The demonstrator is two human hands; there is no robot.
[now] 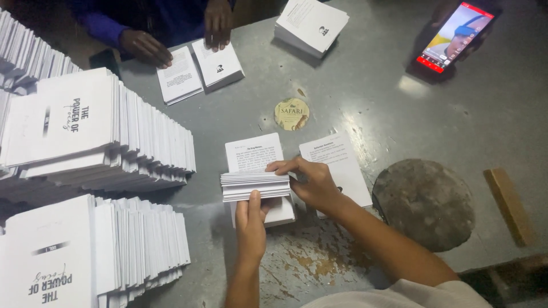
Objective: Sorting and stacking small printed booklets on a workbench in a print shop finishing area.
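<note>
Head view: both hands on a sheaf of white pages at the desk's middle.

Left hand (251,219) closed on the sheaf (255,186) from its near edge, thumb on top. Right hand (308,182) curled over the sheaf's right end, fingers gripping it. The sheaf is held just above a printed stack (254,153); a second stack (341,165) lies just to the right. Booklet piles (97,137) fill the left edge. At the far edge, another person's hands (171,37) rest on two stacks (200,69). Phone (455,35) at the far right corner; round coaster (291,114) mid-desk.
</note>
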